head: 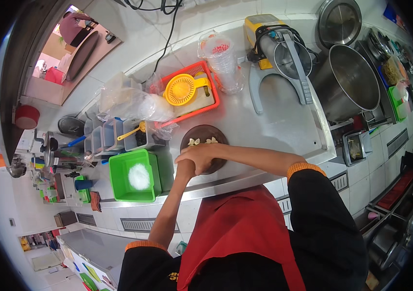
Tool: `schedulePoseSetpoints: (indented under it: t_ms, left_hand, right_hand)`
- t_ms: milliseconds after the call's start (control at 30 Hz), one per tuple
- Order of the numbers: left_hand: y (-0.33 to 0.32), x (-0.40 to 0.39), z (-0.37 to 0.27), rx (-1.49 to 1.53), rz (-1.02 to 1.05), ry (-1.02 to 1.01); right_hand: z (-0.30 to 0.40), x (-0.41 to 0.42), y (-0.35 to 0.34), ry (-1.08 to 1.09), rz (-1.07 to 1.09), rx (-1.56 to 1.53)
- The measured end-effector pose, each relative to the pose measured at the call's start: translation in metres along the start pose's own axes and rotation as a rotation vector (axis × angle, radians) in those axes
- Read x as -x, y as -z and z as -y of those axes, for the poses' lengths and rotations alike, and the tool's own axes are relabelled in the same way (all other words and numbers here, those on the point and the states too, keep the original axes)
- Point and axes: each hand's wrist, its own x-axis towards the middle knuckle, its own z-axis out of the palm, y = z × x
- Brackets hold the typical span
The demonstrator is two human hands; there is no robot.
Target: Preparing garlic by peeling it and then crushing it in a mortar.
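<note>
My left hand point(186, 164) and my right hand point(203, 155) are together over the near left part of a round dark board point(212, 167) on the steel worktop. The right hand overlaps the left, and fingers cross near the left wrist. Their overlap hides most of the left fingers and anything between the hands. Just beyond them, pale pieces that look like garlic cloves lie in two small groups on the board, one at the left point(194, 142) and one at the right point(212, 140). To the left stands a green plastic tub point(119, 178) with a white heap point(139, 177) inside.
Behind the board, a red plastic basket point(212, 82) holds a yellow citrus juicer point(180, 90). Clear containers point(112, 136) stand behind the tub. A grey stand-like appliance point(255, 87), nested clear cups point(224, 67) and a large steel pot point(353, 82) are further right. A person point(73, 29) is beyond the opening.
</note>
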Motion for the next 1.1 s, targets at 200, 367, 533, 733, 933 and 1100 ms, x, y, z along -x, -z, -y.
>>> schedulePoseSetpoints:
  t_ms: [200,367,533,733,933,1100]
  left_hand:
    - [-0.014,-0.018,0.004,0.025,-0.011,0.043]
    - [-0.031,-0.009,0.006,0.045,-0.028,0.119]
    - [-0.041,-0.002,0.013,0.065,-0.033,0.202]
    - [-0.057,0.002,0.013,0.083,0.003,0.287]
    - [-0.078,0.012,-0.005,0.089,0.051,0.356]
    - [-0.074,0.047,-0.008,0.067,0.063,0.371]
  right_hand:
    - [-0.008,0.003,0.002,0.092,-0.139,0.117]
    - [-0.016,0.001,-0.011,0.207,-0.244,0.211]
    - [-0.015,0.008,-0.021,0.115,-0.463,0.252]
    - [-0.025,0.008,-0.033,0.173,-0.666,0.225]
    - [-0.037,0.018,-0.04,0.2,-0.765,0.21]
    - [-0.034,0.015,-0.058,0.313,-0.674,0.397]
